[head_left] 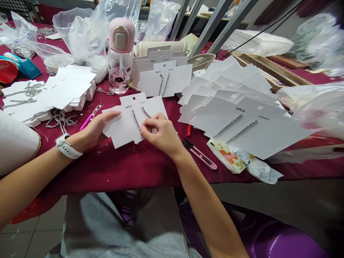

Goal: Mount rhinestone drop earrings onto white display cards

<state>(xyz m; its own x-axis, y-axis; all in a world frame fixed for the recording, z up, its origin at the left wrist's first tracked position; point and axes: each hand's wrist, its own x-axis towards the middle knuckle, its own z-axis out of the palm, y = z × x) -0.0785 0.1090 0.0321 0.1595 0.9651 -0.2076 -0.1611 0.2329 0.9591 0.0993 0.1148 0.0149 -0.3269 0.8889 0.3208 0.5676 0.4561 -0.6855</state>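
Observation:
A white earring card marked MNG is tilted up above the dark red cloth. My left hand, with a white watch on its wrist, grips the card's left edge between thumb and fingers; most of those fingers are behind it. Two silver chain earrings hang on the card's front. My right hand is closed in a pinch at the lower end of the earrings, its fingertips covering part of the right one. What exactly sits between those fingertips is hard to see.
Finished-looking cards with earrings fan out at the right. Pink thread snips and a tissue pack lie before them. A pink-lidded bottle stands behind. Left are blank card stacks, loose chains, a pink seam ripper and a white cone.

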